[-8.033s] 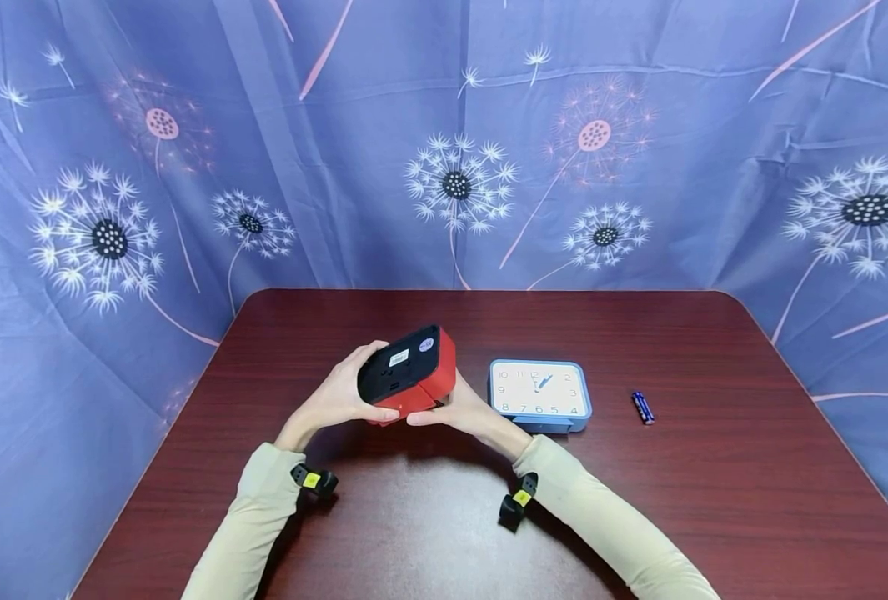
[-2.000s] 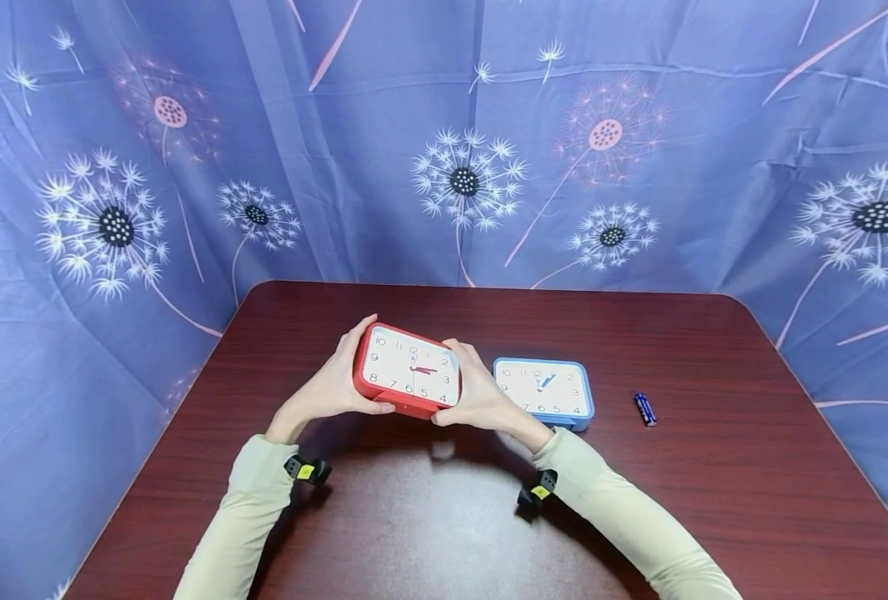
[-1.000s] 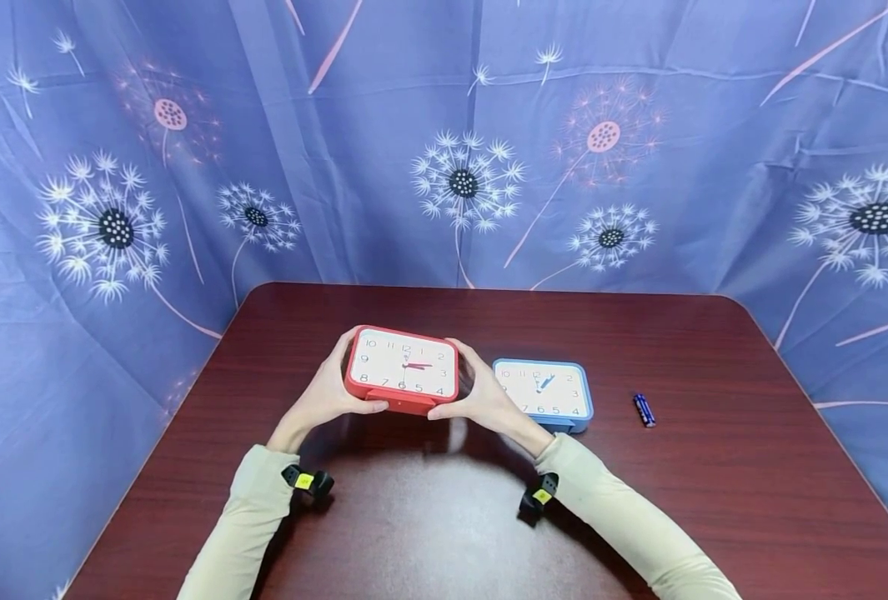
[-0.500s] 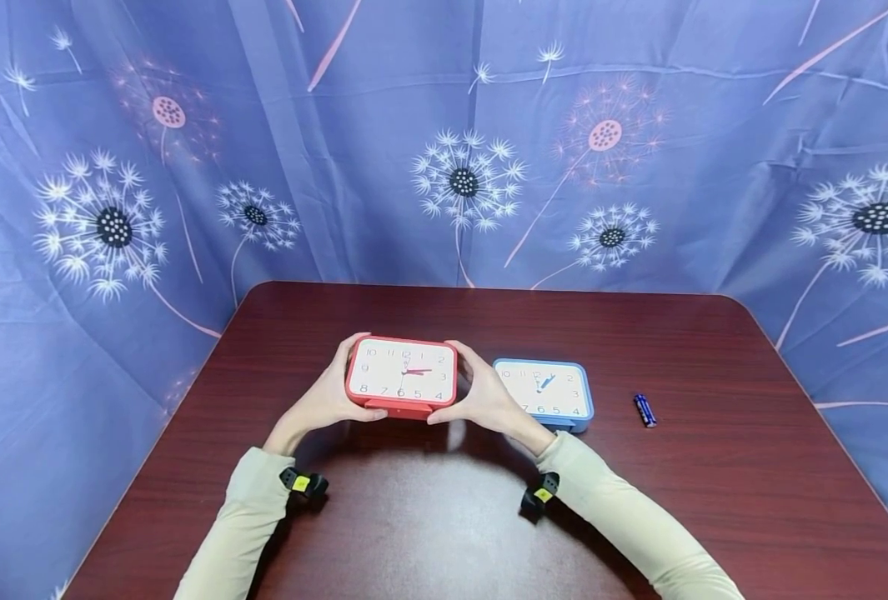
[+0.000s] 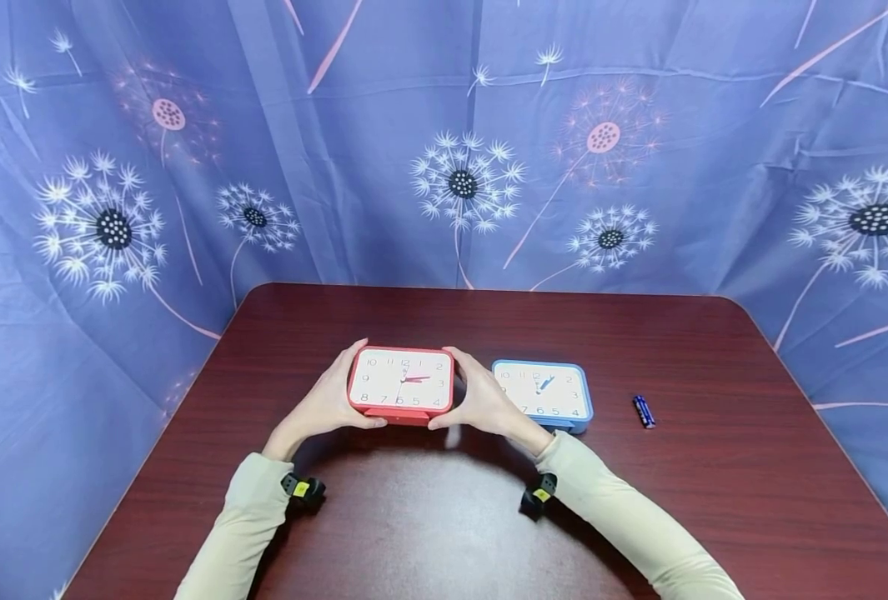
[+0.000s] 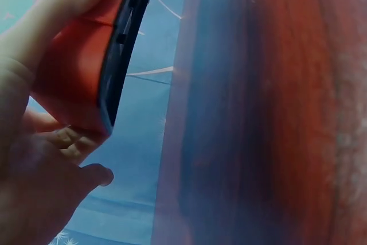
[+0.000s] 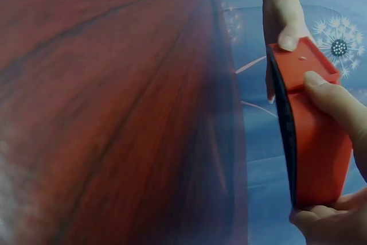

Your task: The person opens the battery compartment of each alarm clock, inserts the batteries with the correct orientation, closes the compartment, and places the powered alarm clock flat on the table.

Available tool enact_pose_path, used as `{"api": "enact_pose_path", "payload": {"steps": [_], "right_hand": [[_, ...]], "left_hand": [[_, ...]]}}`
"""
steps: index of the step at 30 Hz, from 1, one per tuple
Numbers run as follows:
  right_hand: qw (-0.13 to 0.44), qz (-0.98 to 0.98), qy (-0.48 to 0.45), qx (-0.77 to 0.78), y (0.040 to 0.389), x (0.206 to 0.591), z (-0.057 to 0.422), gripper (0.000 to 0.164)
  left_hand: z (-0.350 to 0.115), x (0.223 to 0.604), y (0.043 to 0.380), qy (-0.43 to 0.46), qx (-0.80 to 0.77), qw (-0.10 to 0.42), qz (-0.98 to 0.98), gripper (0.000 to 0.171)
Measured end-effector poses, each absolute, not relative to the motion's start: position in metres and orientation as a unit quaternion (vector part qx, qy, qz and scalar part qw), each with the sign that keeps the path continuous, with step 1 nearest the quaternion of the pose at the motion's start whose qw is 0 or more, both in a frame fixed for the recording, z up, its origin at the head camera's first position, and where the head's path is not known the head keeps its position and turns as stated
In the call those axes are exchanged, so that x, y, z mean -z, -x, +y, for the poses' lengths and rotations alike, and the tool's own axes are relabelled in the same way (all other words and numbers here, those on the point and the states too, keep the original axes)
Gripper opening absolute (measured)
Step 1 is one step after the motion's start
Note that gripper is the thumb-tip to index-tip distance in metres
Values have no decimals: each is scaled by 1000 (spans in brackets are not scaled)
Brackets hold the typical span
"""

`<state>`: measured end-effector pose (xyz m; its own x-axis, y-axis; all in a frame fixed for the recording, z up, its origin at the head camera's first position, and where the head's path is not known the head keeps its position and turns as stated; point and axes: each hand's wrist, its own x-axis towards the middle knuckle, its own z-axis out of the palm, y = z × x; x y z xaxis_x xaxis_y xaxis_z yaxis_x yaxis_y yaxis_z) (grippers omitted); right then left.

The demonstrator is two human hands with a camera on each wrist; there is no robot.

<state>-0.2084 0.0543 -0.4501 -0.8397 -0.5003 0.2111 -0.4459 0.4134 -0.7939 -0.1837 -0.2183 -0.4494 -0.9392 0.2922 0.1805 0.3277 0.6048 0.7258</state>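
Observation:
Both hands grip a red alarm clock (image 5: 383,392), its white dial facing up toward the head camera. My left hand (image 5: 327,400) holds the clock's left end, thumb along the front lower edge and fingers behind. At the opposite end, my right hand (image 5: 481,400) holds it the same way, with the thumb near the red flap underneath. Both wrist views show the red casing (image 6: 77,61) and its black back (image 7: 285,136), raised above the tabletop. Just right of the right hand lies a blue clock (image 5: 556,392), face up, its lower left corner partly covered by that hand.
A pair of blue batteries (image 5: 644,412) lies on the dark red wooden table (image 5: 714,500), right of the blue clock. Behind the table's far edge hangs a blue curtain (image 5: 338,167) with a dandelion print. Each wrist wears a black strap camera (image 5: 304,492).
Earlier the red clock's black back faced the head camera; it has since been turned dial-up. Over the last second it has levelled and sunk slightly toward the near side, both hands still gripping it.

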Motion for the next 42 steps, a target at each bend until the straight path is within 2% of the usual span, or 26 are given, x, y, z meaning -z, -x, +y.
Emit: {"api": "enact_pose_path", "payload": {"steps": [11, 25, 42], "right_hand": [[52, 870, 291, 396, 208, 446, 54, 113], [33, 912, 288, 292, 209, 452, 47, 111], [57, 933, 265, 235, 208, 450, 37, 117]], "left_hand": [[-220, 454, 184, 190, 352, 33, -916, 119], [-219, 455, 184, 196, 302, 5, -933, 118], [-219, 462, 183, 179, 281, -35, -942, 120]]}}
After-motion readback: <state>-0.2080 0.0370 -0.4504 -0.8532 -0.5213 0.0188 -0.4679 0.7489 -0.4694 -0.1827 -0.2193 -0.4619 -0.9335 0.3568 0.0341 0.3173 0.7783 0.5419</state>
